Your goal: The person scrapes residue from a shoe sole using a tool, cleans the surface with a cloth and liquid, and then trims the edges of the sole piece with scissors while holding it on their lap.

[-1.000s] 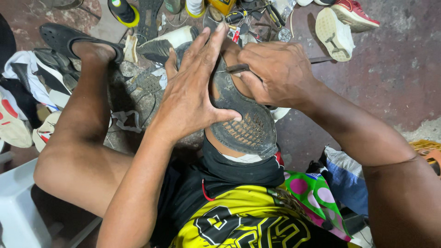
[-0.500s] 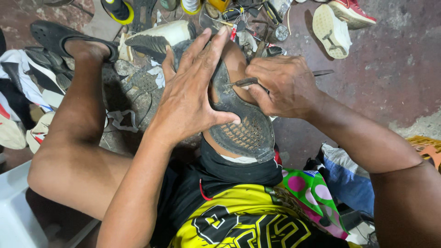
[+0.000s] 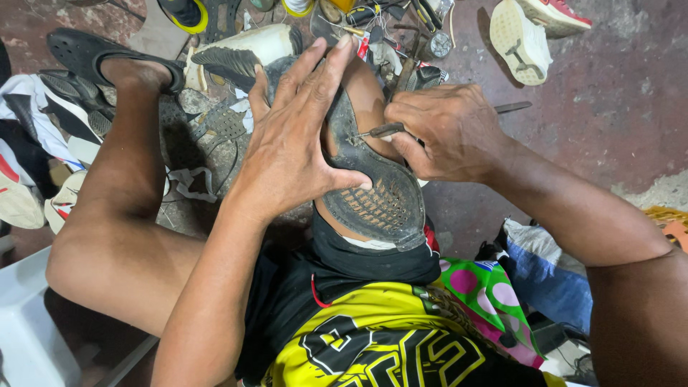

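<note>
Both arms are bare to beyond the elbow, and the left hand (image 3: 290, 154) and right hand (image 3: 448, 132) wear no gloves, rings or watch. The legs are bare too. A black slip-on sandal (image 3: 86, 51) covers the foot beyond the left hand. A black and yellow jersey (image 3: 373, 337) with bold lettering lies across the lap.

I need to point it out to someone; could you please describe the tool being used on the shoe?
Start at the dark upturned shoe sole on the person's knee. The right hand beside it pinches a thin metal tool. Unlike the tools on the floor, its point touches the sole's edge.
</note>
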